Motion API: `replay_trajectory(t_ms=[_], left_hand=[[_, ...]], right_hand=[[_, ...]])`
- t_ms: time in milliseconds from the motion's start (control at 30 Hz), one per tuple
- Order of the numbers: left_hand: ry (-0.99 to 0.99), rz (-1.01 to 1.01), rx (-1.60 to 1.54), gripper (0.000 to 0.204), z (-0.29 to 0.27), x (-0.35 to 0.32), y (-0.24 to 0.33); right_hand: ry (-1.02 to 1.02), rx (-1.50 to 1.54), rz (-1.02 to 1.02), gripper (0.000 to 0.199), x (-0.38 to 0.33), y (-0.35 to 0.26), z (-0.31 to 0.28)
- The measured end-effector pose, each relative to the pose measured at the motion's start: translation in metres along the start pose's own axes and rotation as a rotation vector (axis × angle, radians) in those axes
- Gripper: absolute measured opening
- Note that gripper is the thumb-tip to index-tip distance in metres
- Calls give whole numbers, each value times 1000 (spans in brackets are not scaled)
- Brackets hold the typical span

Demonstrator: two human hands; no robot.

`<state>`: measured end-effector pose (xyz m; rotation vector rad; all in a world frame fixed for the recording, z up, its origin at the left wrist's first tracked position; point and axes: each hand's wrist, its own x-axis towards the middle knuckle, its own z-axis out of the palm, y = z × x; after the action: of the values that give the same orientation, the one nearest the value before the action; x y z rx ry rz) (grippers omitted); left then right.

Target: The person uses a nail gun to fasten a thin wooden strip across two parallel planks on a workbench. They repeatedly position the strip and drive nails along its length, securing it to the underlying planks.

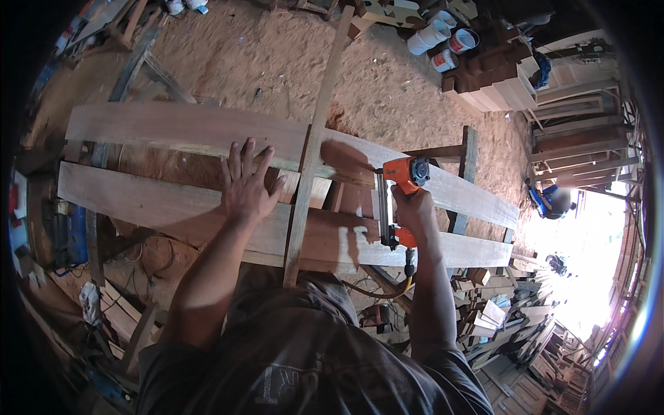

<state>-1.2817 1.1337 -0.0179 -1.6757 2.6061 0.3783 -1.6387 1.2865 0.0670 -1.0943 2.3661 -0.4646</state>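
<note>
My right hand (417, 209) grips an orange pneumatic nail gun (400, 173) by its handle, with an air hose (387, 295) running from its lower end. Its nose is just above the gap between two long planks. My left hand (247, 181) is open, fingers spread, over the near plank (159, 200) and the gap, left of a narrow wooden strip. The far plank (159, 126) lies roughly parallel beyond. Crossing both planks, the narrow strip (312, 149) reaches from my body out past the far plank. Short wood pieces (315, 190) show in the gap.
Trestle supports (465, 173) stand under the planks. White buckets (430, 36) and stacked boards (494, 90) are at the far right. Scrap wood (487, 318) is heaped at the near right. Another person (553, 200) is low down near the bright opening on the right.
</note>
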Motion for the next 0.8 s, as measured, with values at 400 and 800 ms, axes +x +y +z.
replay_trajectory(t_ms=[400,800], left_hand=[[37,7,-22,79,2,0,-2],[58,25,-6,78,4,2,-3]], right_hand=[[-62,39,65,37,-6,-10,0],[-64,-93,13,29,-5,-4,-1]])
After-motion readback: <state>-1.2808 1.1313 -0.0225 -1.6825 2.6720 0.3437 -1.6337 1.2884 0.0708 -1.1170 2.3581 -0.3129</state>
